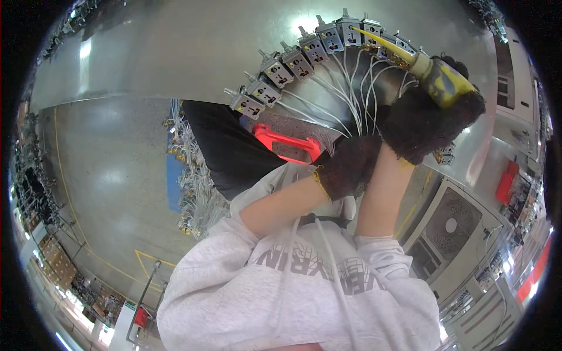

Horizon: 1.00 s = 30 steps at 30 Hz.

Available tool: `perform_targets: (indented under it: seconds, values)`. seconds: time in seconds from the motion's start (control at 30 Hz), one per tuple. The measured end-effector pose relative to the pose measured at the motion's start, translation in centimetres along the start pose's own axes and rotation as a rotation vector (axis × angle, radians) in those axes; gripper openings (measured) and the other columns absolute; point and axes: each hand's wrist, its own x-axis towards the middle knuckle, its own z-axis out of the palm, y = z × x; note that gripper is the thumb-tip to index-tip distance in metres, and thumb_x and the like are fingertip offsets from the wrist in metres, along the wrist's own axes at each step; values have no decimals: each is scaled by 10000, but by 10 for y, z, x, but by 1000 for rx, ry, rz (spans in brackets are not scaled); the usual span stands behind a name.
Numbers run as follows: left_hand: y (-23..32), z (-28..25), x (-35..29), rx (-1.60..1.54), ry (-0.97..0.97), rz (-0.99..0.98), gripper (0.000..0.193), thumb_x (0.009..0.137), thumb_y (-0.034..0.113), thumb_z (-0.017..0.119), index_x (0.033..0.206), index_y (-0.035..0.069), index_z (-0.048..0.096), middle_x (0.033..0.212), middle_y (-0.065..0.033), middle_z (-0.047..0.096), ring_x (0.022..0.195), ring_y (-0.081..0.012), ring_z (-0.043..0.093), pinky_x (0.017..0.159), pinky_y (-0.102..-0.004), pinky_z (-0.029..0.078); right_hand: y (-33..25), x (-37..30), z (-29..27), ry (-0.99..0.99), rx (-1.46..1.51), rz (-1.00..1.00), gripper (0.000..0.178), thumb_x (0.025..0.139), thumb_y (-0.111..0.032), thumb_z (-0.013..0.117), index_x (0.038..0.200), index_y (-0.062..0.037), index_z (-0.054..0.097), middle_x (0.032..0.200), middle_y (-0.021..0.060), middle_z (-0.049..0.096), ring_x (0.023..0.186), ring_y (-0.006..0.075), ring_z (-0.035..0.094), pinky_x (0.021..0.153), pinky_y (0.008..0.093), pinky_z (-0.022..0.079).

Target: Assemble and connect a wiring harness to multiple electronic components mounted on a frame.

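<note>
A dark-gloved right hand, my right hand [433,120], is closed round a yellow-smeared squeeze bottle [448,83]. Its long yellow nozzle points up and left, the tip over one of several small silvery metal boxes [315,49] with protruding shafts. These boxes stand in an arc on the metal table [170,52]. White wires [336,88] run from them and draw together at my left hand [351,168], also dark-gloved. It appears closed on the gathered wires, though its fingers are largely hidden beside my right forearm.
Beyond the table's near edge, a red plastic frame or handle [287,142] shows beside black cloth [225,152]. More wired parts [196,187] are heaped at my left over something blue. To the right stands a pale cabinet with a round fan grille [451,225].
</note>
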Motion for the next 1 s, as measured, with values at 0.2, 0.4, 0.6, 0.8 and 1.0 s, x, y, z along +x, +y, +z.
perform_targets:
  seconds: [0.2, 0.4, 0.6, 0.8, 1.0]
  values:
    - [-26, -5, 9, 445, 79, 435, 210, 1000, 204, 515, 1017, 46, 652, 783, -29, 647, 653, -105, 587, 558, -262, 464, 2, -4, 11, 8, 35, 11, 478, 948, -473, 623, 1157, -45, 584, 1107, 112, 640, 1038, 250, 621, 943, 393, 509]
    - [-6, 3, 9, -445, 199, -294, 192, 1006, 201, 516, 967, 78, 658, 807, -22, 659, 670, -101, 603, 558, -269, 476, 0, -5, 14, 106, -7, 17, 452, 951, -444, 554, 1101, -19, 589, 1089, 136, 629, 1024, 259, 598, 964, 411, 471]
    - [-17, -7, 9, 271, 52, 201, 221, 1010, 218, 517, 916, 92, 671, 768, 28, 635, 625, -74, 566, 516, -249, 437, 0, -2, 10, 81, -52, 6, 465, 959, -459, 540, 1112, -22, 587, 1078, 132, 631, 1021, 259, 603, 962, 415, 476]
    - [0, 1, 4, 8, 46, 40, 238, 1013, 236, 511, 944, 81, 678, 754, 32, 627, 574, -39, 516, 486, -212, 383, 2, 7, -8, 58, 68, -65, 442, 951, -477, 605, 1074, -53, 591, 1059, 98, 639, 988, 233, 620, 893, 376, 524]
    - [-13, -14, 7, 179, 7, 162, 228, 1005, 233, 516, 951, 91, 685, 753, 36, 629, 566, -37, 522, 475, -209, 388, 4, 1, 9, 221, 25, 12, 532, 926, -508, 566, 1055, 8, 589, 1037, 128, 614, 973, 271, 607, 893, 431, 522]
